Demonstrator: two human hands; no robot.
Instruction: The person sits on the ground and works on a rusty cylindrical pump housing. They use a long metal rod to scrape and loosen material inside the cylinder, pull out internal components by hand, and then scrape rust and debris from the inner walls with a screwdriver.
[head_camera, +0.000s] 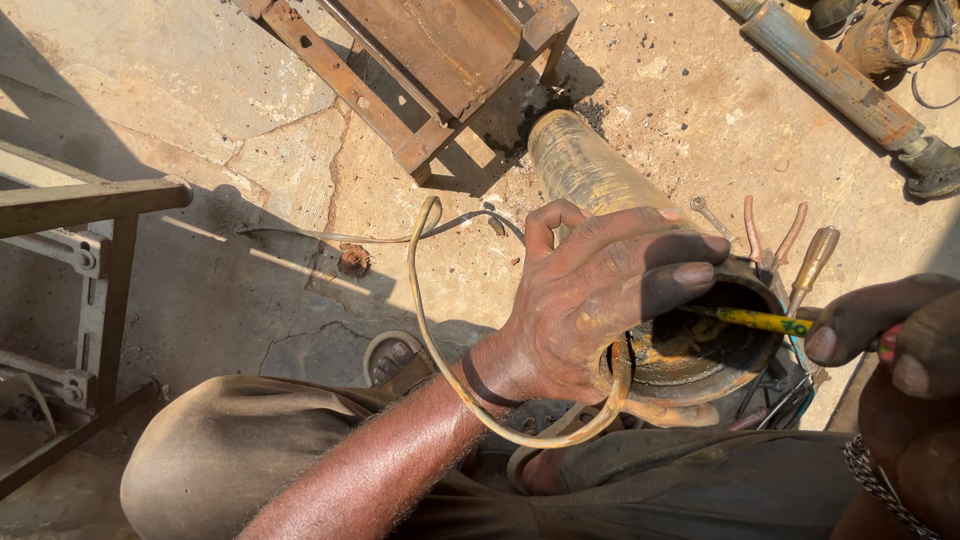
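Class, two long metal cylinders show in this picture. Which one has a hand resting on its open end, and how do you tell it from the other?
The yellowish cylinder at centre: the left hand grips its open end. The other cylinder lies untouched at top right.

- Left hand (600, 300), centre frame: bare, grime and yellowish smears on fingers; thin dark band at wrist.
- Right hand (890, 350), right edge: bare; metal chain bracelet (880, 485) lower right.
- Brown-grey trousers (250, 450) bottom; sandalled foot (392, 357).
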